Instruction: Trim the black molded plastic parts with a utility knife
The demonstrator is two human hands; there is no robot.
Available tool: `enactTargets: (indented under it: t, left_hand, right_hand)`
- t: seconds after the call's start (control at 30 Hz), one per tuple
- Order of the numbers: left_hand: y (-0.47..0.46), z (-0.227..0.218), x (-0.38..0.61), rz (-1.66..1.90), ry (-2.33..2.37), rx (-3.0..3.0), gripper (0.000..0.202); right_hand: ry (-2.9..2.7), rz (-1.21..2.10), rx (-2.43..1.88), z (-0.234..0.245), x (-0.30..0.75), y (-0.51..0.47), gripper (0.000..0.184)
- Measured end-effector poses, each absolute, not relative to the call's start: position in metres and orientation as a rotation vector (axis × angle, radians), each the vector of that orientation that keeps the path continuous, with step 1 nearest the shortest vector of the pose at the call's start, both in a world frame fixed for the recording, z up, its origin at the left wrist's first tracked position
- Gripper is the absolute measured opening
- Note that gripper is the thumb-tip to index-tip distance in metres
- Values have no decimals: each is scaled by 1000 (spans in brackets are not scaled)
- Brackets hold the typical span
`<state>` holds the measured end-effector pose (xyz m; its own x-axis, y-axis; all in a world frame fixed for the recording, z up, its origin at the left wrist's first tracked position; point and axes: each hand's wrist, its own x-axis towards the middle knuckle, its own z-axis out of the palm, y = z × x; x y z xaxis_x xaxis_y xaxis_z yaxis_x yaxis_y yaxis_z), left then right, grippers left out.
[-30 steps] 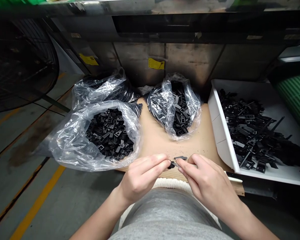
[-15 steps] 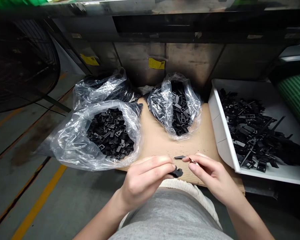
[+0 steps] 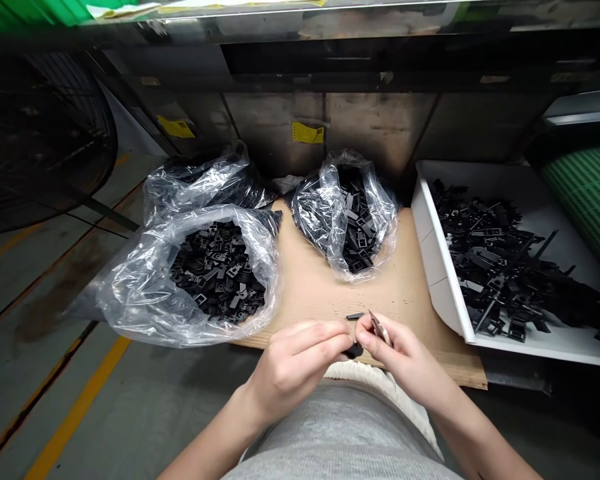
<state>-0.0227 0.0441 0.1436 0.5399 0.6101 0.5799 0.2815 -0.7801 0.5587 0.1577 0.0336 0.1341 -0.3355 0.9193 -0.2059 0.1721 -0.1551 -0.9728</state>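
Note:
My left hand is closed, its fingers pinching a small black plastic part above the cardboard's front edge. Close against it, my right hand is closed round a small pointed metal blade, whose tip points up and away. The right thumb and forefinger meet at the edge of the black part; whether they grip it too is hard to see. A thin black sliver-shaped piece lies on the cardboard just beyond the fingertips.
Clear plastic bags full of black parts stand at the left and at the back middle, with another bag behind. On the right, a white bin holds tangled black parts. A large fan stands far left.
My right hand has moved left until its fingertips reach the black part in my left hand. The blade has turned to point upward. The view has shifted slightly.

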Motion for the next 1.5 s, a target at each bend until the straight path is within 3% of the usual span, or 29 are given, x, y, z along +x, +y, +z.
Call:
enactTargets:
  t: [0.2,0.3,0.43,0.7,0.87,1.0,1.27,1.5]
  left_hand:
    - [44,140,-24,1183,919,2195,19]
    - [45,139,-23,1176,880,2190,19]
    - [45,138,-23,1160,881,2221,19]
    - [46,134,-25,1092,891,2278,20]
    - [47,139,-24,1081,890,2142,21]
    - [48,140,-24,1091,878,2038,19]
    - [48,141,-24,1109,815,2013,25]
    - [46,144,-22,1120,835,2006,21]
  right_hand:
    - [-1271,1784,-1165,121,167,30,26]
    - [-1312,1689,-1194,128,167,29,31]
    - [-1453,1551,-1339,140,162,29,19]
    - [-1834,991,-1352,137,154,27,16]
    - [-1723,1035,-1415,133,156,36,18]
    - [-1609,1075,-1484,130,163,39,33]
    - [-1563,1467,-1185,139,168,33,14]
    - [-1728,1063,-1062,136,162,26,15]
